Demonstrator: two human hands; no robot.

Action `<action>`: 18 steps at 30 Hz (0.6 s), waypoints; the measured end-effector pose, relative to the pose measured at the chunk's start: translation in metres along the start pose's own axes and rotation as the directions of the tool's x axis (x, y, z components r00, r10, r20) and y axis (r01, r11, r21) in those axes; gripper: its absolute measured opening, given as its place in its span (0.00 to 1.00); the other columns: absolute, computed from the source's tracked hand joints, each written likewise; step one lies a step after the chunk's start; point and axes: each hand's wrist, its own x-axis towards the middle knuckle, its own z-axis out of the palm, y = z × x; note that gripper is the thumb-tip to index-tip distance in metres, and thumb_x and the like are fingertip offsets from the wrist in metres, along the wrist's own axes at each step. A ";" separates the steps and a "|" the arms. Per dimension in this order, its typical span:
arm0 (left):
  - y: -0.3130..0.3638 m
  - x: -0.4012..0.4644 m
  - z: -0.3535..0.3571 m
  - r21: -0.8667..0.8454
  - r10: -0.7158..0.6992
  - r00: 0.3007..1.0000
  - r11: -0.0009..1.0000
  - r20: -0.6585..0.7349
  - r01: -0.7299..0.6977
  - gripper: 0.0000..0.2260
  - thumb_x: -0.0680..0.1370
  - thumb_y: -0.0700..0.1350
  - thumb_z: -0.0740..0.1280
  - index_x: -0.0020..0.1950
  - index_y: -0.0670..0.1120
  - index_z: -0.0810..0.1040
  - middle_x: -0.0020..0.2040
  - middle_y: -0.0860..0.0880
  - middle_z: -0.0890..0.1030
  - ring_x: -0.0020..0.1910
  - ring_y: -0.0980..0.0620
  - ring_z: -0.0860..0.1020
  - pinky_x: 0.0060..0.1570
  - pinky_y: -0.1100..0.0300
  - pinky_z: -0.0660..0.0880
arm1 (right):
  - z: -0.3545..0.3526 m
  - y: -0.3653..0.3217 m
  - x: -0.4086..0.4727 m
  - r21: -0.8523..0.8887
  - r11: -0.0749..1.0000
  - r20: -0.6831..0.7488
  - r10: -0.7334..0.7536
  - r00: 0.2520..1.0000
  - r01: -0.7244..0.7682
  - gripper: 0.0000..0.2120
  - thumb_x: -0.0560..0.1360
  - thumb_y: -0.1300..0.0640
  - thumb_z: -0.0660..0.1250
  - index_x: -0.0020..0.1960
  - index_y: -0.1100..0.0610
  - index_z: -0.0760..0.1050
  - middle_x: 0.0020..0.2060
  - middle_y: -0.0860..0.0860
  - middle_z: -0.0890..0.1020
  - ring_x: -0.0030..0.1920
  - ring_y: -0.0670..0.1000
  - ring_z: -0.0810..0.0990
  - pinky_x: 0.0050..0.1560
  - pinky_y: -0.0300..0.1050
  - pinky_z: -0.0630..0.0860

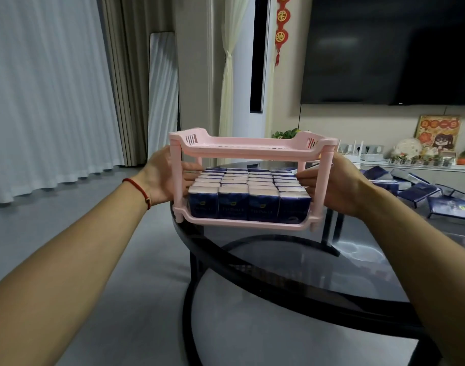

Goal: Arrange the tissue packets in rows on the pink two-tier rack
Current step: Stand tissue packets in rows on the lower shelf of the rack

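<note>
Item: pink plastic two-tier rack (252, 150), slotted end walls, four corner posts; positioned at the near-left edge of a round dark glass-topped desk (318, 273) with black frame; whether its feet touch the glass cannot be told. Lower tier: dark blue tissue packets with white tops (248, 192), standing upright, packed in four columns running front to back, touching one another. Upper tier: nothing visible on it from this angle. Left hand (162, 178), red cord bracelet on the wrist, grips the rack's left end, fingers curled in between the tiers. Right hand (334, 184) grips the right end likewise, fingertips reaching in beside the packets. Further stock: loose dark blue tissue packets (421, 192) scattered flat on the desk's far right, well apart from the rack. Surroundings: wall-mounted black television (389, 48), white curtains (46, 88).
</note>
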 end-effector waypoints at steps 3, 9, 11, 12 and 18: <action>-0.003 -0.002 -0.002 -0.027 0.018 1.000 0.999 -0.018 -0.018 0.27 0.81 0.62 0.58 0.62 0.39 0.78 0.61 0.31 0.82 0.65 0.31 0.78 0.72 0.37 0.69 | -0.001 0.001 -0.002 0.051 0.998 0.054 0.037 0.998 -0.040 0.39 0.80 0.31 0.52 0.56 0.69 0.78 0.67 0.66 0.77 0.69 0.61 0.75 0.57 0.51 0.78; -0.003 -0.004 0.000 -0.055 0.023 1.000 0.998 -0.012 -0.024 0.24 0.82 0.60 0.56 0.59 0.41 0.80 0.55 0.34 0.85 0.65 0.32 0.78 0.72 0.37 0.69 | 0.004 0.003 -0.002 0.095 0.995 -0.014 -0.025 1.000 0.026 0.35 0.81 0.33 0.53 0.55 0.64 0.79 0.66 0.66 0.78 0.65 0.61 0.79 0.59 0.52 0.77; -0.002 -0.004 0.002 -0.046 0.021 1.000 0.999 -0.004 -0.021 0.25 0.82 0.60 0.57 0.60 0.40 0.79 0.60 0.34 0.82 0.68 0.31 0.76 0.73 0.37 0.68 | 0.007 0.002 0.001 0.081 0.997 -0.051 -0.012 0.999 0.016 0.34 0.81 0.32 0.54 0.54 0.62 0.80 0.63 0.65 0.81 0.63 0.60 0.81 0.53 0.52 0.80; -0.001 -0.006 0.003 -0.038 0.007 1.000 0.999 0.000 -0.007 0.27 0.81 0.61 0.58 0.61 0.38 0.79 0.63 0.33 0.82 0.68 0.31 0.76 0.73 0.37 0.68 | 0.008 0.002 0.003 0.057 0.998 -0.054 0.003 0.999 0.000 0.34 0.80 0.32 0.53 0.54 0.62 0.80 0.62 0.64 0.82 0.63 0.60 0.81 0.49 0.51 0.79; -0.004 -0.016 0.007 -0.074 0.035 0.999 0.997 -0.038 -0.038 0.24 0.82 0.57 0.57 0.62 0.38 0.77 0.53 0.34 0.86 0.60 0.34 0.80 0.67 0.40 0.73 | 0.006 0.002 -0.008 0.048 0.999 -0.021 0.020 1.000 -0.018 0.39 0.83 0.34 0.50 0.71 0.68 0.71 0.60 0.63 0.82 0.60 0.58 0.81 0.50 0.48 0.77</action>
